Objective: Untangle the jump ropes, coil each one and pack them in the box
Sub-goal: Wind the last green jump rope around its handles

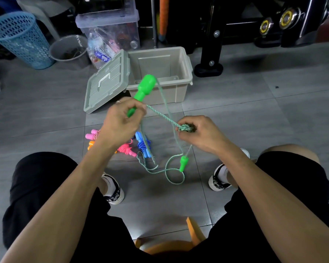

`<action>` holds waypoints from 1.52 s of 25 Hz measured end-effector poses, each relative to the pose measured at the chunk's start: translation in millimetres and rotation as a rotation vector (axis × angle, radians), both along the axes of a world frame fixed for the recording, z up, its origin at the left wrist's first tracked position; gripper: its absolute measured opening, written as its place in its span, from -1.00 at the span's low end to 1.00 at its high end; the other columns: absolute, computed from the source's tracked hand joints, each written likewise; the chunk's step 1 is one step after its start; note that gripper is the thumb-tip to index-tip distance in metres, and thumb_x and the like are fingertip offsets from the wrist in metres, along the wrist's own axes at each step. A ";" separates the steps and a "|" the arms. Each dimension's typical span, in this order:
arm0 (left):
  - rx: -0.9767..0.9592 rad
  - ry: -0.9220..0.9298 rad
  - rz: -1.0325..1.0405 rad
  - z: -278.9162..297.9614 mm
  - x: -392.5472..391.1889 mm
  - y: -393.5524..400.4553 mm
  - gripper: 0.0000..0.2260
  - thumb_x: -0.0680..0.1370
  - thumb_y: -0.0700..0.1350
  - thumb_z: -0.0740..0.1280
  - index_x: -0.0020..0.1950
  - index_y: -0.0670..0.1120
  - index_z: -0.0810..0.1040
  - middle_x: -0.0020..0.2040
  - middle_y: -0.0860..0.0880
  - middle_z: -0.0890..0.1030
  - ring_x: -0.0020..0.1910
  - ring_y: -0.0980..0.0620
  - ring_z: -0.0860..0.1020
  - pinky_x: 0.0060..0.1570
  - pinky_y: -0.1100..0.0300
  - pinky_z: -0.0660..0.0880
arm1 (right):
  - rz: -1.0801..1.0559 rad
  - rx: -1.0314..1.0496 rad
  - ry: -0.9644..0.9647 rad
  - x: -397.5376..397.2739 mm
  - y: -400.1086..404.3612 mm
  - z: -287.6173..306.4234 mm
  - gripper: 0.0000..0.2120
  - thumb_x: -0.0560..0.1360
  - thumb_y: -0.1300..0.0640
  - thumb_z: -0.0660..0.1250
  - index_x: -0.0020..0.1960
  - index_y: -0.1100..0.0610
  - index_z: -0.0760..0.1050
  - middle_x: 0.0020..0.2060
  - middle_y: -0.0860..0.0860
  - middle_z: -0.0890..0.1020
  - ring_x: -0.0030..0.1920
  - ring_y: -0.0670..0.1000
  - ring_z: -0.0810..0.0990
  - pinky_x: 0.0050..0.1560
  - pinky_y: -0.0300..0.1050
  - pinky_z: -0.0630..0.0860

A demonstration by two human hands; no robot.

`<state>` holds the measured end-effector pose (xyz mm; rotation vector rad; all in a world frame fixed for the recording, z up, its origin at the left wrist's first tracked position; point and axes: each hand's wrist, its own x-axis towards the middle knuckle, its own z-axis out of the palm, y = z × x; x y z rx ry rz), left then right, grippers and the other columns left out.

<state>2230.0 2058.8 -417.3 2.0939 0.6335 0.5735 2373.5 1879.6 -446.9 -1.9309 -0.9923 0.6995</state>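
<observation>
My left hand (122, 122) grips a bright green jump-rope handle (143, 88) that points up and away from me. Its green braided rope (160, 115) runs across to my right hand (198, 132), which pinches a small bunched knot of that rope (185, 127). More of the rope hangs down in loops to the floor, where the second green handle (183, 163) dangles. On the tiles below my left hand lie coiled ropes: a blue one (143, 144), a pink one (126, 149) and one with pink and orange handles (91, 136). The beige box (180, 84) stands open beyond them.
The box's lid (106, 82) leans against its left side. Behind stand a clear storage bin (110, 33), a grey bucket (68, 48) and a blue mesh basket (21, 38). Black gym equipment (213, 54) fills the back right. I sit on an orange stool (171, 242), feet on grey tiles.
</observation>
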 end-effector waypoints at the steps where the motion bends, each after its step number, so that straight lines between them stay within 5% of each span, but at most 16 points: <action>1: -0.009 0.039 0.046 -0.9 -2.5 6.7 -0.87 0.52 -0.12 0.29 -0.18 0.01 0.61 -0.16 0.08 0.58 -0.22 0.25 0.52 -0.14 0.42 0.40 | 0.000 -0.002 0.012 1.8 -2.5 0.1 -0.94 0.45 0.15 0.39 -0.10 0.04 0.62 -0.28 0.07 0.64 -0.31 0.00 0.56 -0.22 -0.09 0.48; 4: -0.032 0.359 -0.039 -12.6 -7.7 8.6 -0.84 0.57 -0.17 0.31 -0.14 -0.03 0.65 -0.20 0.10 0.61 -0.27 0.19 0.52 -0.30 0.56 0.32 | -0.033 0.004 -0.004 5.3 -6.1 2.9 -0.95 0.54 0.05 0.33 -0.06 -0.01 0.56 -0.28 0.15 0.62 -0.24 0.20 0.59 -0.22 0.07 0.54; 7: -0.036 0.545 -0.162 -24.3 -9.5 -0.7 -0.89 0.54 -0.14 0.36 -0.07 -0.08 0.69 -0.16 0.11 0.63 -0.14 0.13 0.55 -0.25 0.62 0.29 | -0.009 0.019 -0.060 3.1 -3.3 6.0 -0.95 0.56 0.07 0.29 -0.08 -0.01 0.51 -0.49 -0.03 0.49 -0.50 -0.04 0.40 -0.47 -0.17 0.35; 10: -0.024 0.475 -0.146 -21.3 -6.2 -12.6 -0.86 0.48 0.02 0.43 0.00 0.03 0.67 -0.08 0.17 0.61 -0.08 0.22 0.53 -0.14 0.59 0.27 | 0.066 0.001 -0.132 -3.8 2.8 8.0 -0.95 0.55 0.13 0.29 -0.08 0.04 0.50 -0.53 -0.22 0.45 -0.52 -0.16 0.36 -0.47 -0.36 0.22; 12: 0.018 0.330 -0.178 -19.7 -3.0 -22.2 -0.78 0.46 0.03 0.47 0.07 0.03 0.67 -0.02 0.10 0.59 0.00 0.16 0.53 -0.01 0.43 0.33 | 0.107 -0.008 -0.148 -8.8 6.9 8.8 -0.95 0.54 0.14 0.29 -0.08 0.01 0.50 -0.50 -0.20 0.48 -0.48 -0.15 0.38 -0.43 -0.26 0.27; 16: 0.158 0.172 -0.269 -19.0 3.1 -29.8 -0.86 0.51 -0.08 0.42 0.01 -0.10 0.70 -0.12 -0.04 0.60 -0.13 -0.02 0.56 -0.08 0.11 0.47 | 0.105 0.026 -0.108 -10.7 11.8 10.3 -0.89 0.51 0.11 0.28 -0.04 -0.04 0.56 -0.45 -0.10 0.51 -0.47 -0.15 0.38 -0.42 -0.18 0.30; 19: 0.187 0.098 -0.171 -15.8 3.2 -18.9 -0.88 0.53 -0.09 0.40 -0.05 -0.10 0.70 -0.20 0.03 0.56 -0.23 0.05 0.49 -0.18 0.14 0.42 | 0.093 0.005 -0.097 -6.0 10.9 8.8 -0.89 0.50 0.04 0.25 -0.12 -0.01 0.55 -0.51 -0.15 0.47 -0.50 -0.14 0.34 -0.48 -0.30 0.22; 22: 0.135 0.013 -0.058 -8.8 -0.8 -7.6 -0.85 0.49 -0.08 0.37 -0.11 -0.13 0.70 -0.22 0.00 0.60 -0.24 0.03 0.52 -0.18 0.13 0.45 | 0.075 -0.050 -0.086 2.0 8.6 7.5 -0.89 0.53 0.01 0.19 -0.13 -0.08 0.47 -0.40 -0.02 0.56 -0.43 -0.03 0.43 -0.39 -0.12 0.35; 24: 0.086 0.008 -0.047 -7.1 -2.8 -6.4 -0.87 0.50 -0.12 0.38 -0.13 -0.15 0.68 -0.21 -0.09 0.62 -0.23 -0.06 0.56 -0.14 0.03 0.49 | 0.098 -0.079 -0.113 5.2 7.3 7.9 -0.89 0.54 0.01 0.16 -0.12 -0.10 0.43 -0.34 0.06 0.58 -0.42 -0.05 0.41 -0.37 -0.09 0.34; 28: -0.035 0.036 -0.017 -8.7 -4.5 -7.4 -0.91 0.53 -0.24 0.38 -0.14 -0.16 0.67 -0.18 -0.11 0.63 -0.15 -0.13 0.59 -0.02 -0.07 0.51 | 0.150 -0.071 -0.183 0.7 10.1 9.3 -0.88 0.56 0.14 0.22 -0.15 0.03 0.45 -0.43 -0.15 0.46 -0.41 -0.19 0.39 -0.40 -0.33 0.23; 31: -0.135 0.082 0.038 -8.6 -5.4 -4.1 -0.86 0.54 -0.23 0.37 -0.20 -0.07 0.64 -0.16 -0.07 0.65 -0.09 -0.09 0.61 0.07 -0.04 0.50 | 0.117 -0.005 0.027 -2.8 10.4 11.6 -0.86 0.55 0.14 0.24 -0.11 0.04 0.56 -0.45 -0.22 0.55 -0.47 -0.18 0.37 -0.42 -0.33 0.27; 33: -0.190 0.082 0.065 -8.1 -6.8 -2.5 -0.83 0.54 -0.21 0.37 -0.23 -0.02 0.63 -0.17 -0.06 0.67 -0.10 -0.08 0.61 0.07 -0.01 0.51 | 0.097 0.031 0.107 -3.4 8.8 13.6 -0.90 0.55 0.10 0.29 -0.09 0.01 0.57 -0.30 -0.09 0.68 -0.38 -0.16 0.52 -0.34 -0.31 0.37; 38: -0.194 0.261 -0.047 -11.9 -10.7 -1.4 -0.80 0.53 -0.13 0.38 -0.28 0.06 0.62 -0.24 -0.01 0.65 -0.19 0.04 0.57 -0.05 0.14 0.47 | 0.037 0.142 0.235 0.2 3.4 17.7 -0.94 0.55 0.23 0.36 0.02 0.15 0.57 -0.33 0.01 0.65 -0.30 -0.02 0.65 -0.18 -0.22 0.53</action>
